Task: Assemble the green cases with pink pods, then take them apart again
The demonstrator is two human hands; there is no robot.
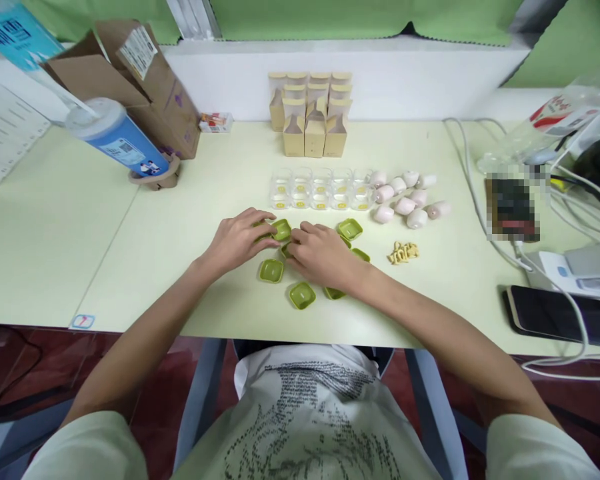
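Several small green square dishes with rounded corners lie on the table in front of me. My left hand (241,241) has thumb and fingers around one green dish, partly hidden by the fingers, beside another green dish (281,230). My right hand (325,253) is closed, its fingers curled down over the group. A green edge shows by its fingertips, but what they grip is hidden. Nearest me are a green dish (271,271) and a second green dish (302,295). Another green dish (350,229) sits beyond my right hand, which partly covers a few more.
Clear plastic cups (321,190) with yellow marks stand in rows behind the dishes. To their right lie pale pink rounded pieces (405,205) and small yellow pieces (404,253). Open cardboard boxes (314,137) stand at the back. Cables and a phone (560,315) lie right.
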